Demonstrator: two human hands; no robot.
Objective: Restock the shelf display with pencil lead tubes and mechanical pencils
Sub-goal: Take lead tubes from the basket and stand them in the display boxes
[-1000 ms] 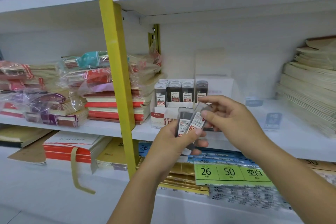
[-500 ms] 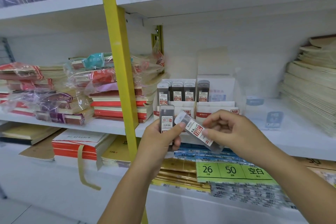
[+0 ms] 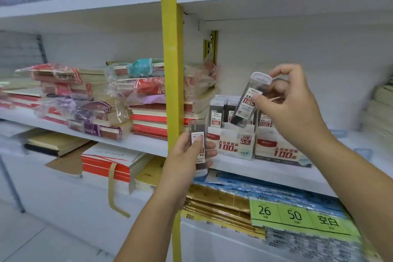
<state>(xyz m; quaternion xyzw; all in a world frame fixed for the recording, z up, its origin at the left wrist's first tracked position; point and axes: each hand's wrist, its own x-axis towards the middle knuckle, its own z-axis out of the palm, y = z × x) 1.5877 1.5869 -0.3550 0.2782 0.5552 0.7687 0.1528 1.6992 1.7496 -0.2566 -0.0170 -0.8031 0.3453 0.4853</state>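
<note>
Above the display box (image 3: 231,144) on the shelf (image 3: 265,168), the right hand (image 3: 291,110) pinches a tilted lead tube (image 3: 247,104), while the left hand (image 3: 187,155), before the box, grips another tube (image 3: 198,147).

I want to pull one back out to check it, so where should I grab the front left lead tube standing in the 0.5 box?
Take the front left lead tube by its white cap, coming down from above. It stands upright, its lower part sunk behind the box front and another tube close beside it, so only the top offers a grip.
</note>
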